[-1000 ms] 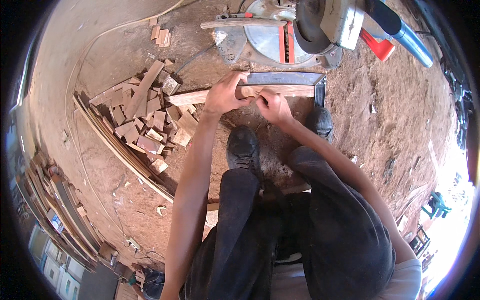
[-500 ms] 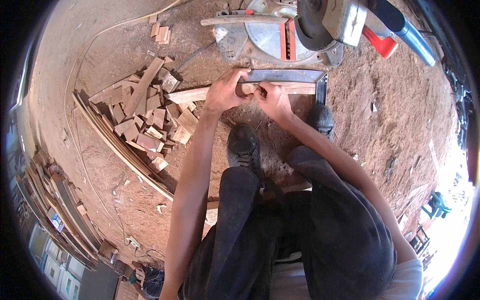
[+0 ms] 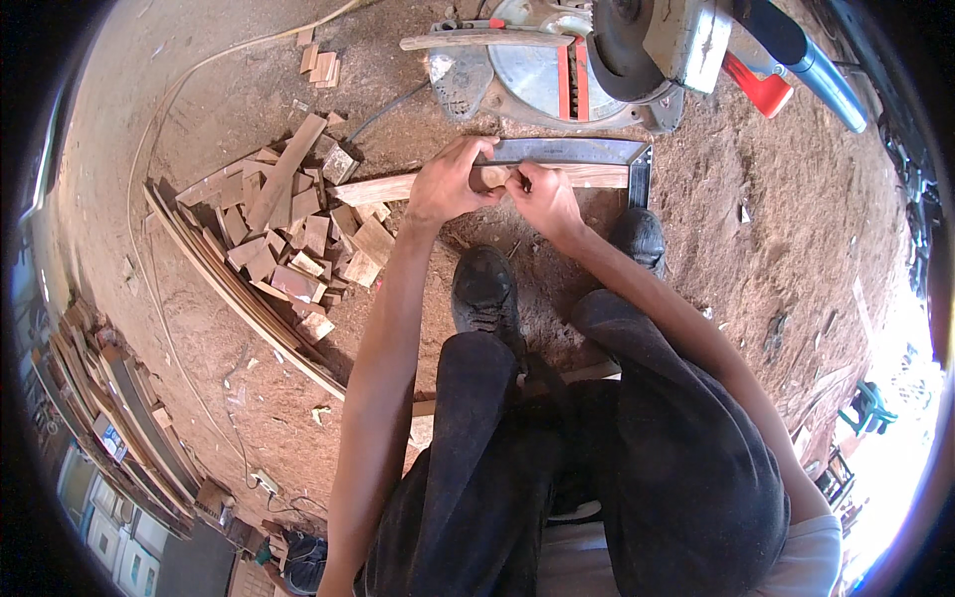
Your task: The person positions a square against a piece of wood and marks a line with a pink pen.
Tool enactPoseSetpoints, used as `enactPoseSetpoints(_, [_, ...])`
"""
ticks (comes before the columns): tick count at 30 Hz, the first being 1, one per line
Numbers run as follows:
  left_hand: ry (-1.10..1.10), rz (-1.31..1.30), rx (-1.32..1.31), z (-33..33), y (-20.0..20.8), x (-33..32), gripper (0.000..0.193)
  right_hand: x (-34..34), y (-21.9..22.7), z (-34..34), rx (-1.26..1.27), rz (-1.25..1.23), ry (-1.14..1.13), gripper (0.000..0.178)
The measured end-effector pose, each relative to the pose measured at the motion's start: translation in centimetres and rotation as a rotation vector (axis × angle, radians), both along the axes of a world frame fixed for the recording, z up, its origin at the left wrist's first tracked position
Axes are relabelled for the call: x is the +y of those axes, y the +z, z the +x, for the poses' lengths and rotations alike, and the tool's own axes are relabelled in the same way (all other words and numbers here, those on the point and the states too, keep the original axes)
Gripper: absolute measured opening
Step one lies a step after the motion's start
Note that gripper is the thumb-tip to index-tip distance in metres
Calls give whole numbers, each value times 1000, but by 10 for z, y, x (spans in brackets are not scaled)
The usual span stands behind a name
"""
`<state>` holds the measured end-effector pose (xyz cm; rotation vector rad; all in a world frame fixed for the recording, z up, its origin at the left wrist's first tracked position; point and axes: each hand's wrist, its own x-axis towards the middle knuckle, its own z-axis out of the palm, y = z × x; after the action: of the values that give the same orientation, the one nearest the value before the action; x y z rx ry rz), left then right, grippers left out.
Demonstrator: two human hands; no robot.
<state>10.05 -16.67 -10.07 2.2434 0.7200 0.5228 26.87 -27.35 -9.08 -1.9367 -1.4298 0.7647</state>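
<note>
A pale wooden strip (image 3: 597, 176) lies crosswise beyond my shoes. Along its far edge runs the metal blade of a try square (image 3: 567, 150), whose dark stock stands across the strip's right end. My left hand (image 3: 448, 185) is closed around the strip, its fingertips at the left end of the blade and its thumb on the near side. Between my hands shows a small light wooden piece (image 3: 491, 177); whether it is separate from the strip I cannot tell. My right hand (image 3: 547, 202) is pinched closed over the strip, and what its fingers hold is hidden.
A mitre saw (image 3: 517, 75) stands just beyond, with a wooden piece (image 3: 477, 41) across its base. At left lie a pile of wood offcuts (image 3: 298, 224) and long curved strips (image 3: 249, 294). A cable (image 3: 147, 239) runs over the dirt floor. My shoes (image 3: 484, 289) are close by.
</note>
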Motion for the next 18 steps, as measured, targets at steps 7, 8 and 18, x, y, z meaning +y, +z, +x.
enactPoseSetpoints(7, [20,-29,-5,1,5,-1,56,1,-1,0,-12,10,7,24])
enactPoseSetpoints(8, [21,-33,-4,2,5,-1,56,1,-2,0,-11,2,6,24])
enactPoseSetpoints(18, [25,-19,-9,1,6,-1,56,1,-2,0,-12,10,10,21])
